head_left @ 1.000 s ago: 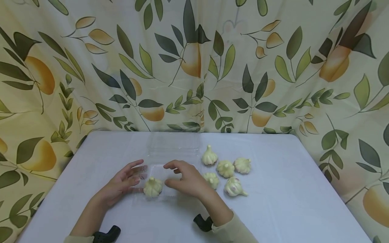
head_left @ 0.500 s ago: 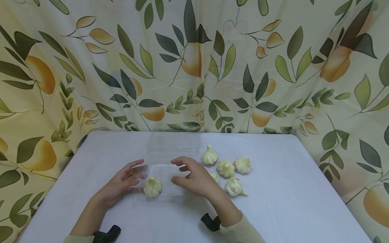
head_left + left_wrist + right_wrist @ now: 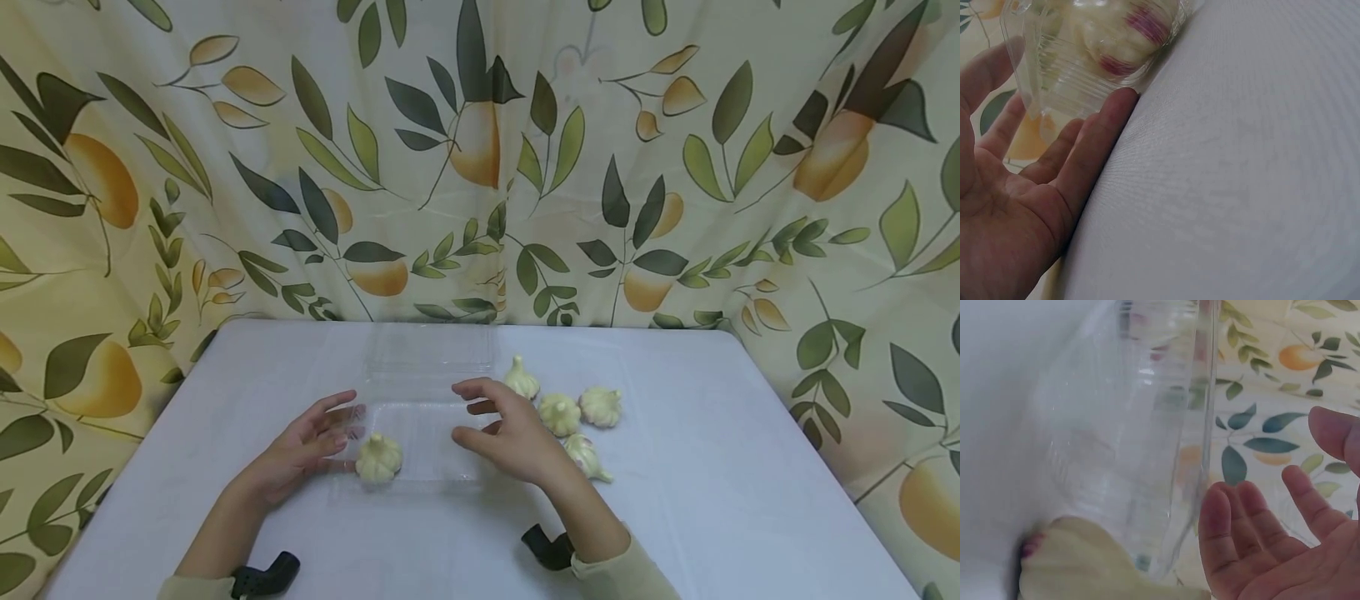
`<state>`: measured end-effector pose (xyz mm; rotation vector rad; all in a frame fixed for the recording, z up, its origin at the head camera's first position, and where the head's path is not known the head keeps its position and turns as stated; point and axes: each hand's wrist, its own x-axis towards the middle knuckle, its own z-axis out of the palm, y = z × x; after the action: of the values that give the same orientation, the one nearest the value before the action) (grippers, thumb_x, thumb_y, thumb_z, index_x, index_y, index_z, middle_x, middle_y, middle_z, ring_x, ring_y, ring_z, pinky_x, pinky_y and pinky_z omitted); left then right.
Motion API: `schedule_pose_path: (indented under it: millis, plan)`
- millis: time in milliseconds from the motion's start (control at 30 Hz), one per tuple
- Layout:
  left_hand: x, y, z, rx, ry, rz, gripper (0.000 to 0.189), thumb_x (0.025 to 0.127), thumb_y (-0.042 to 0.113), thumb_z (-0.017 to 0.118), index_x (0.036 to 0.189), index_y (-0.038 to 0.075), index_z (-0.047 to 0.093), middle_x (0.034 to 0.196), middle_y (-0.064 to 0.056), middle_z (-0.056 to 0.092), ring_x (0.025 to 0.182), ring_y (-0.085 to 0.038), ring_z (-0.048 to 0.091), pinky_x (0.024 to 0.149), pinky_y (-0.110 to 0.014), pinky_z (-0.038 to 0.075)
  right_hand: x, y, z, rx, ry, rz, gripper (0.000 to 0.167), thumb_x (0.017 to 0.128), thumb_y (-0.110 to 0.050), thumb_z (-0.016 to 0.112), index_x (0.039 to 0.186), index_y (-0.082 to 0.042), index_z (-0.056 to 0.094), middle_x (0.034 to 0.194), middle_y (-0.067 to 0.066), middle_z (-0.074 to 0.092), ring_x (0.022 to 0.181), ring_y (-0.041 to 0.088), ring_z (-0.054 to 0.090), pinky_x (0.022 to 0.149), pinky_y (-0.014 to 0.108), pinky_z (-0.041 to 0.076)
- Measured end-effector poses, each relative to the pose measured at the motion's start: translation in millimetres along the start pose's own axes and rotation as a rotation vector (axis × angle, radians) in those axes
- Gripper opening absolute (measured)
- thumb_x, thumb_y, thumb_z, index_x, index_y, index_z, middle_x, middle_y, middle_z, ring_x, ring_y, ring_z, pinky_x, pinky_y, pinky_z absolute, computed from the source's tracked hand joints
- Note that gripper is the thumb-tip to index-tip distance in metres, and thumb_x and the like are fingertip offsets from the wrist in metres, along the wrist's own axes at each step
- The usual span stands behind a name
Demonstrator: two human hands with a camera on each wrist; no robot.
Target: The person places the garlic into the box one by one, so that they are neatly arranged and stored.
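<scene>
A clear plastic clamshell box [image 3: 435,442] lies with its lid folded back, and one garlic bulb [image 3: 378,457] sits in its left end. My left hand [image 3: 300,446] is at the box's left side, fingers extended; in the left wrist view its fingertips [image 3: 1121,103] meet or nearly meet the clear wall. Over the box's right edge hovers my right hand [image 3: 517,429], fingers spread and nothing held. Beyond it are several loose bulbs, among them a garlic bulb [image 3: 559,414] and a purple-streaked garlic bulb [image 3: 585,457]. The right wrist view shows a garlic bulb [image 3: 1079,562] close to the box.
The transparent lid [image 3: 427,346] lies toward the table's far edge. A white cloth covers the table [image 3: 712,500]. Behind it hangs a curtain [image 3: 420,167] printed with fruit and leaves. Both wrists wear black devices, such as the wrist device [image 3: 266,575] on the left.
My right hand has moved right, away from the bulb in the box and toward the loose bulbs, covering one of them. My left hand has stayed in place.
</scene>
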<state>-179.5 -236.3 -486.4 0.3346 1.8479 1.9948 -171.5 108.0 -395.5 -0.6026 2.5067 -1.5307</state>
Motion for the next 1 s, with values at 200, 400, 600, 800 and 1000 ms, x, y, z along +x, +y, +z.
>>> schedule_pose_path:
  millis: [200, 400, 600, 800, 1000]
  plan:
    - [1.4, 0.9, 0.1, -0.007, 0.000, -0.007, 0.069, 0.100, 0.006, 0.056, 0.158, 0.010, 0.019, 0.160, -0.022, 0.022, 0.132, -0.027, 0.045, 0.093, -0.052, 0.055, -4.3, 1, -14, 0.032, 0.024, 0.011, 0.048, 0.087, -0.019, 0.076, 0.131, -0.029, 0.059, 0.131, -0.004, 0.061, 0.118, 0.025, 0.061, 0.091, 0.042, 0.054]
    - [2.0, -1.7, -1.0, -0.003, 0.008, -0.015, 0.067, 0.100, 0.006, 0.055, 0.158, 0.012, 0.021, 0.160, -0.021, 0.023, 0.134, -0.030, 0.043, 0.093, -0.051, 0.054, -12.1, 3, -27, 0.047, 0.045, 0.003, 0.049, 0.087, -0.020, 0.077, 0.131, -0.029, 0.059, 0.131, -0.001, 0.061, 0.118, 0.026, 0.061, 0.091, 0.042, 0.053]
    - [-0.8, -6.0, -1.8, -0.013, 0.003, -0.017, 0.067, 0.100, 0.004, 0.054, 0.158, 0.011, 0.021, 0.161, -0.022, 0.022, 0.134, -0.030, 0.043, 0.094, -0.052, 0.054, -17.3, 13, -40, 0.017, 0.051, -0.029, 0.050, 0.086, -0.023, 0.079, 0.131, -0.028, 0.059, 0.134, -0.001, 0.061, 0.118, 0.030, 0.060, 0.091, 0.044, 0.054]
    - [-1.7, -6.3, -2.7, -0.018, 0.010, -0.005, 0.067, 0.100, 0.004, 0.054, 0.158, 0.011, 0.020, 0.160, -0.022, 0.022, 0.133, -0.028, 0.044, 0.093, -0.052, 0.054, -18.6, 26, -52, -0.015, 0.052, -0.019, 0.049, 0.086, -0.022, 0.079, 0.130, -0.027, 0.059, 0.136, -0.002, 0.060, 0.121, 0.033, 0.058, 0.092, 0.050, 0.052]
    - [-0.4, -3.7, -1.5, -0.001, 0.019, -0.023, 0.069, 0.099, 0.008, 0.057, 0.158, 0.012, 0.021, 0.161, -0.021, 0.023, 0.134, -0.030, 0.043, 0.093, -0.052, 0.054, -20.0, 29, -58, -0.034, 0.048, -0.004, 0.049, 0.087, -0.024, 0.079, 0.131, -0.025, 0.058, 0.136, -0.001, 0.059, 0.123, 0.035, 0.056, 0.093, 0.048, 0.052]
